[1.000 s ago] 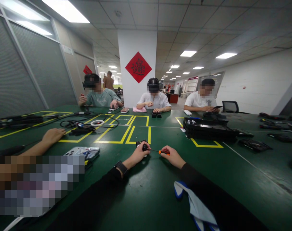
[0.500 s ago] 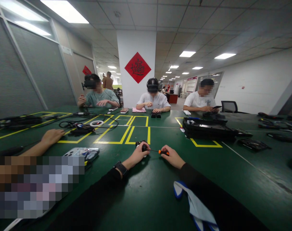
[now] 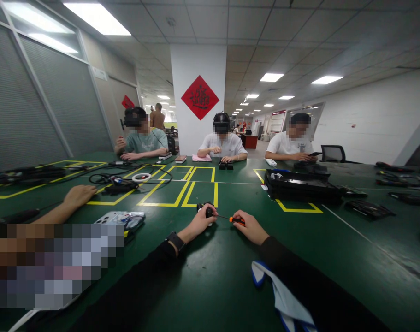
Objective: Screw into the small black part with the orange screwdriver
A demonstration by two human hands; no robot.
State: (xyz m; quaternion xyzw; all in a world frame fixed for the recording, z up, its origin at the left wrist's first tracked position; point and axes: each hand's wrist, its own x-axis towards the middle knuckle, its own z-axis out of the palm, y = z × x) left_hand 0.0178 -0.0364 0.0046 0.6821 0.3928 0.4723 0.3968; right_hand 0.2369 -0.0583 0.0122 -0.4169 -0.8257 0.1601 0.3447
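Observation:
My left hand (image 3: 198, 222) is closed around a small black object (image 3: 207, 210) with a rounded front, low over the green table (image 3: 210, 286). Fingers cover much of it, so its kind does not show. In my right hand (image 3: 251, 228) is a screwdriver (image 3: 238, 221) with an orange and black handle, its fingers wrapped round the grip. The thin shaft points left and its tip meets the black object or lies right by my left fingertips. A light grey cloth strip with blue edges (image 3: 282, 295) lies beside my right forearm.
Ahead to the right lies a long black casing (image 3: 299, 185), with dark parts (image 3: 369, 208) past it. Cables (image 3: 127, 182) lie at left, near a neighbour's hand (image 3: 80, 196) and a clear case (image 3: 121, 220). Three people sit across the table. Yellow tape (image 3: 161, 204) marks the tabletop.
The view has shifted slightly, so everything sits a little further right. Both my hands keep their hold. At far left, the seated person's raised palm has come down to the table.

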